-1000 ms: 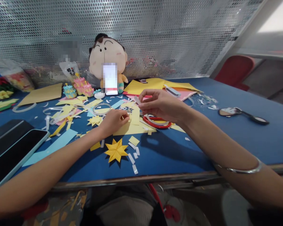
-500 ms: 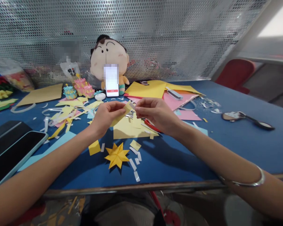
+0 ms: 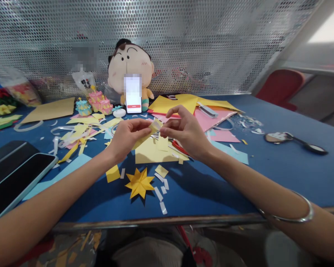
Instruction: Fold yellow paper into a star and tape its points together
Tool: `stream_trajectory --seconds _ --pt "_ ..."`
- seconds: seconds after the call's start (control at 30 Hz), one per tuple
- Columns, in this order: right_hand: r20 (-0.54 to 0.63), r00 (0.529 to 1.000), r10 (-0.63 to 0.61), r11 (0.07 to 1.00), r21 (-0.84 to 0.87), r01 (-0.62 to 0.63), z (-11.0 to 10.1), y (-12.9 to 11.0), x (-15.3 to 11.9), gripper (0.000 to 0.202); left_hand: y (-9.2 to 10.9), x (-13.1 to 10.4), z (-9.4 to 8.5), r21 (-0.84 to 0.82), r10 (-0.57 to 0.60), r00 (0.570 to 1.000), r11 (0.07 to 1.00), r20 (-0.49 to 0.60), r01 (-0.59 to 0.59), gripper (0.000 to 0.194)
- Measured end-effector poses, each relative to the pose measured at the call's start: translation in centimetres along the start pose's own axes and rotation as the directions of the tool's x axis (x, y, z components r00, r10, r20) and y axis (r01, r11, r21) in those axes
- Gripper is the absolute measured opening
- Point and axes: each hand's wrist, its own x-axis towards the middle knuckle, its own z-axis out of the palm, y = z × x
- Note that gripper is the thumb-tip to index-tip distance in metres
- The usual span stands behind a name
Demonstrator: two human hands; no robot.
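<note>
My left hand [image 3: 129,139] pinches a pale yellow strip of paper [image 3: 153,128] between thumb and fingers. My right hand [image 3: 183,131] is at the strip's right end, its thumb and a finger closed on a small whitish piece [image 3: 160,125], too small to make out well; its index finger is raised. Beneath the hands lies a pale yellow sheet [image 3: 146,155], with red-handled scissors [image 3: 179,147] partly hidden behind my right hand. Nearer me, a folded yellow paper star [image 3: 140,183] rests beside small white strips [image 3: 158,194] and a yellow paper square [image 3: 113,173].
A lit phone [image 3: 133,96] leans on a plush doll [image 3: 130,63] at the back. Paper scraps [image 3: 78,135] are strewn to the left, near a dark phone [image 3: 22,181]. On the right lie a box cutter [image 3: 208,110], coloured sheets [image 3: 178,105] and a black-handled object [image 3: 306,144].
My right index finger has lifted away from the thumb, and the whitish piece now sits against the end of the yellow strip. The view has shifted slightly.
</note>
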Motion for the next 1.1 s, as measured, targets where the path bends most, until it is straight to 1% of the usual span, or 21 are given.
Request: stream_trajectory --seconds 0.17,0.27,0.33,0.4,0.47,0.53,0.63,0.8,0.97,1.1 --pt "0.026 0.989 -0.147 0.973 -0.178 0.149 -0.8 -0.8 0.1 0.018 0.0 0.0 -0.1 0.060 0.026 1.000 0.998 -0.013 -0.025 0.021" --pt "0.079 0.979 -0.187 0.929 -0.309 0.203 -1.2 -1.3 0.1 0.008 0.0 0.0 -0.2 0.111 0.049 0.999 0.993 -0.015 -0.047 0.018" --pt "0.118 0.973 -0.200 0.903 -0.363 0.229 -1.3 -1.5 -0.1 0.009 0.1 0.0 -0.2 0.140 0.067 0.998 0.988 -0.009 -0.065 0.016" --pt "0.164 0.965 -0.203 0.901 -0.354 0.250 -1.3 -1.5 -0.2 0.011 0.2 -0.1 -0.1 0.160 0.085 0.996 0.984 0.005 -0.085 0.014" --pt "0.210 0.959 -0.192 0.917 -0.308 0.252 -1.3 -1.4 -0.2 0.018 0.3 -0.1 0.0 0.173 0.100 0.995 0.979 0.028 -0.103 0.012" --pt "0.231 0.955 -0.185 0.930 -0.274 0.247 -1.4 -1.2 -0.1 0.024 0.4 -0.2 0.0 0.184 0.110 0.993 0.976 0.053 -0.117 0.012" --pt "0.228 0.957 -0.177 0.938 -0.256 0.234 -1.5 -1.1 0.1 0.026 0.4 -0.3 0.0 0.199 0.126 0.988 0.970 0.085 -0.140 0.013" --pt "0.205 0.971 -0.120 0.958 -0.234 0.167 -1.4 -1.4 0.1 0.026 0.2 -0.3 -0.2 0.258 0.178 0.976 0.944 0.127 -0.206 0.015" --pt "0.197 0.975 -0.104 0.965 -0.217 0.147 -1.3 -1.4 0.0 0.026 0.2 -0.4 -0.2 0.257 0.188 0.972 0.941 0.142 -0.219 0.016" --pt "0.187 0.976 -0.115 0.968 -0.199 0.152 -1.3 -1.3 0.1 0.026 0.4 -0.4 -0.1 0.261 0.178 0.975 0.942 0.136 -0.209 0.015"
